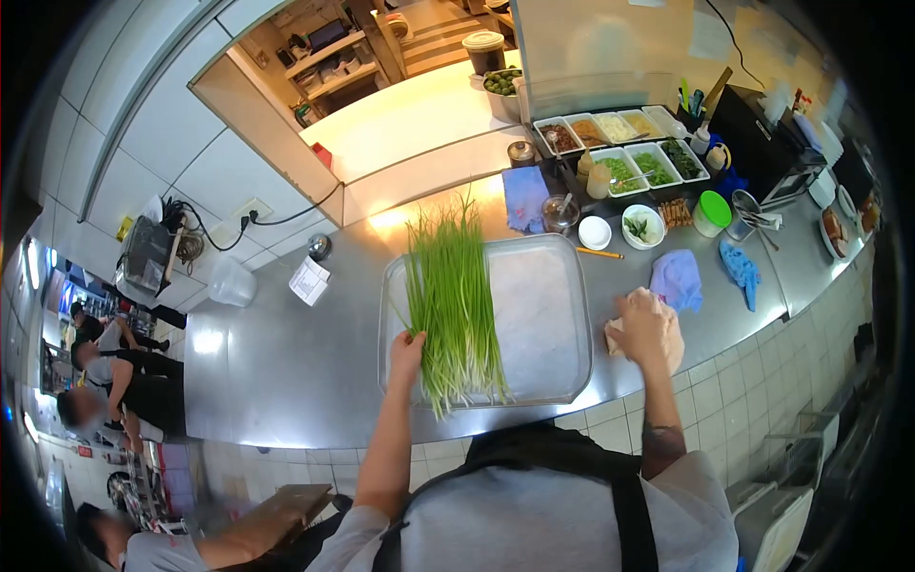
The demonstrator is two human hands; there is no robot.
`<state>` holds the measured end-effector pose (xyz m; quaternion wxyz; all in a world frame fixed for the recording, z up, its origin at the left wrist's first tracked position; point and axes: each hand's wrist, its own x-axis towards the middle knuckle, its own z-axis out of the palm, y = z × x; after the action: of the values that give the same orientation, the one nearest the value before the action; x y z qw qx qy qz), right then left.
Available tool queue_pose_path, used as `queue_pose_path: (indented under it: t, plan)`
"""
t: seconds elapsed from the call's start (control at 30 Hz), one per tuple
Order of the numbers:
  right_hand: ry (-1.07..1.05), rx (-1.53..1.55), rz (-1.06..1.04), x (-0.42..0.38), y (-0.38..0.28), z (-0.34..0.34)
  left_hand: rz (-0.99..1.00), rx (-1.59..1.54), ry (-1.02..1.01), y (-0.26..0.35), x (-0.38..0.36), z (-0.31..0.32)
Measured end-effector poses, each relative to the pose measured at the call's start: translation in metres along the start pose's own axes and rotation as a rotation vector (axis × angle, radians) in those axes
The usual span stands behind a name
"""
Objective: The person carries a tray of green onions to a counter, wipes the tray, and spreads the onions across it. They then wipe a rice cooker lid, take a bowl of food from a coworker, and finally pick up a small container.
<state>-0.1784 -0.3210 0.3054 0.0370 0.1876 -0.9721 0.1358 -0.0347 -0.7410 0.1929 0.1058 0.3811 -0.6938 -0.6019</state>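
A thick bunch of chives (450, 296) lies lengthwise over the left half of a metal tray (583, 329), white ends towards me. My left hand (408, 353) is at the bunch's left side near the white ends, its fingers closed on the outer stalks. To the right of the tray, my right hand (640, 329) rests on a crumpled pinkish cloth (672, 338) with its fingers apart. A bluish-purple cloth (677, 279) touches the far side of that cloth.
White tubs of chopped toppings (620, 170) line the back right. A yellow pencil (600, 254), a bowl with green pieces (643, 227) and a green-lidded container (711, 214) stand beyond the tray. Left are a clear tub (232, 282) and a paper label (310, 280). Co-workers stand at left.
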Motion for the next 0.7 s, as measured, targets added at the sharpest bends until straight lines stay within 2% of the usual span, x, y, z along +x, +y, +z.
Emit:
queue_pose_path:
  t: [0.03, 0.1, 0.13, 0.17, 0.2, 0.27, 0.37, 0.4, 0.5, 0.57, 0.6, 0.63, 0.7]
  plan:
    - [0.029, 0.285, -0.024, 0.012, -0.007, 0.033, -0.011, 0.023, 0.012, 0.006, 0.0, 0.002]
    - [-0.166, 1.002, 0.144, 0.026, -0.061, 0.085, -0.043, 0.071, 0.037, 0.022, -0.009, 0.01]
    - [-0.227, 0.95, 0.144, 0.031, -0.093, 0.106, -0.083, 0.011, -0.005, 0.022, -0.007, 0.012]
    - [0.015, 0.809, 0.027, 0.031, -0.12, 0.161, -0.121, -0.051, -0.048, 0.022, -0.003, 0.015]
    - [-0.271, 0.743, 0.083, 0.04, -0.147, 0.162, -0.158, -0.114, -0.091, 0.024, 0.002, 0.018]
    - [0.013, 0.714, 0.012, 0.03, -0.204, 0.181, -0.24, -0.178, -0.221, 0.031, 0.004, 0.026]
    - [-0.349, 1.323, 0.257, 0.041, -0.226, 0.193, -0.341, -0.358, -0.332, 0.03, 0.007, 0.03]
    - [-0.362, 1.398, 0.241, 0.041, -0.222, 0.192, -0.36, -0.436, -0.36, 0.03, 0.009, 0.033]
    - [-0.403, 1.588, 0.173, 0.043, -0.204, 0.129, -0.18, -0.516, -0.394, 0.051, -0.008, 0.033]
    - [-0.447, 1.66, 0.113, 0.045, -0.176, 0.104, -0.129, -0.424, -0.417, 0.073, -0.017, 0.02]
    - [-0.427, 1.557, 0.084, 0.044, -0.16, 0.096, -0.103, -0.377, -0.43, 0.084, -0.017, 0.011]
    - [-0.403, 1.455, 0.056, 0.045, -0.143, 0.092, -0.091, -0.183, -0.4, 0.093, -0.014, 0.002]
    - [-0.406, 1.414, 0.119, 0.044, -0.111, 0.096, -0.066, -0.141, -0.421, 0.084, 0.007, -0.013]
